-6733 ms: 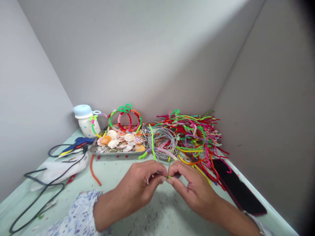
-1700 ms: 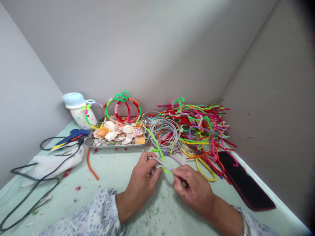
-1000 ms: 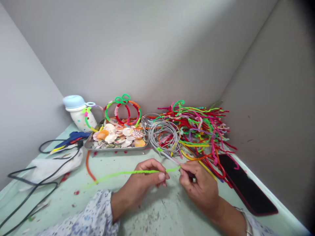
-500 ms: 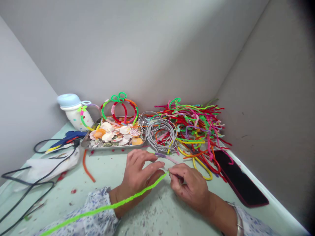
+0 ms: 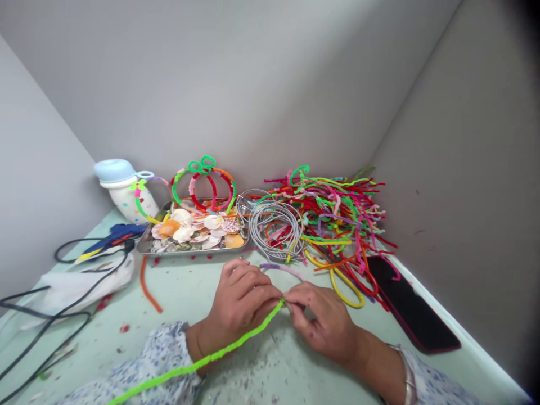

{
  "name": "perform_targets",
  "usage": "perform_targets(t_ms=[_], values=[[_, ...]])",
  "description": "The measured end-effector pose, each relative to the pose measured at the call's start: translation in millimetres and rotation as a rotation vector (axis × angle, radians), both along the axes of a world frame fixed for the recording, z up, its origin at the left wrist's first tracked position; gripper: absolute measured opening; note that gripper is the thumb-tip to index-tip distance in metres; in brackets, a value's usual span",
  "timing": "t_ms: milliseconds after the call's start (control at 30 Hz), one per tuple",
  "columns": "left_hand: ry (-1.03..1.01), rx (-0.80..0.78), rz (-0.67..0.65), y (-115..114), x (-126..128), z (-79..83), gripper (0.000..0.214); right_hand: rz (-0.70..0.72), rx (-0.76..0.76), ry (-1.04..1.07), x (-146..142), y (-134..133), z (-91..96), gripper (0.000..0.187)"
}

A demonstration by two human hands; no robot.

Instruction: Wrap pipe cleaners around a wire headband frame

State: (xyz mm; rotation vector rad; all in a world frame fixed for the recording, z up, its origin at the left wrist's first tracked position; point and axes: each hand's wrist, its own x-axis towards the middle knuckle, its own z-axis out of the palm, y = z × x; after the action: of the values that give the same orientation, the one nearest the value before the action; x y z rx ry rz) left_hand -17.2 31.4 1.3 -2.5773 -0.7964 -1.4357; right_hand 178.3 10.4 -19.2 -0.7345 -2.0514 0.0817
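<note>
A long bright green pipe cleaner (image 5: 202, 361) runs from my fingertips down across my left sleeve. Its upper end meets a thin hoop (image 5: 288, 270), partly wrapped in purple and pale pink, that arches behind both hands. My left hand (image 5: 242, 298) is closed, with its thumb and fingertips on the green end. My right hand (image 5: 323, 318) pinches the hoop beside that same spot, almost touching the left fingertips. The fingers hide the lower part of the hoop and the exact joint.
A metal tray (image 5: 192, 253) of shells stands behind my left hand, with wrapped hoops (image 5: 213, 194) on it. Coiled grey wire (image 5: 276, 230) and a pipe-cleaner heap (image 5: 337, 208) lie to its right. A phone (image 5: 411, 306), a bottle (image 5: 129, 194) and black cables (image 5: 46, 318) are at the sides.
My left fingers, spread apart before, have closed in to the green pipe cleaner's end. The free green length has slid a little to the right. My right hand stays nearly in place.
</note>
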Motion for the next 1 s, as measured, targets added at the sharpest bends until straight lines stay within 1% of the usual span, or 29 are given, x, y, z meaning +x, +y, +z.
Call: perform_targets(t_ms=[167,300,433,600,733,1000], values=[[0.000,-0.126,-0.049,-1.8,0.2,-2.1,0.007,0.065,-0.071,0.013,2.7,0.5,-0.3,0.021],[-0.004,-0.215,-0.059,-4.4,0.9,-3.5,0.008,0.078,-0.130,0.046,3.5,1.4,2.7,0.022],[-0.004,-0.256,-0.045,-5.3,0.5,-6.1,0.009,0.073,-0.108,0.044,2.8,2.1,2.2,0.020],[-0.006,-0.260,-0.067,-4.3,0.1,-7.9,0.007,0.034,-0.077,0.020,2.6,1.9,-1.8,0.017],[0.003,-0.252,-0.088,-3.0,-0.8,-6.3,0.008,0.004,-0.077,-0.008,3.2,3.1,-1.2,0.014],[0.011,-0.236,-0.083,-2.6,-0.6,-6.4,0.011,-0.005,-0.067,-0.023,2.4,4.4,0.5,0.013]])
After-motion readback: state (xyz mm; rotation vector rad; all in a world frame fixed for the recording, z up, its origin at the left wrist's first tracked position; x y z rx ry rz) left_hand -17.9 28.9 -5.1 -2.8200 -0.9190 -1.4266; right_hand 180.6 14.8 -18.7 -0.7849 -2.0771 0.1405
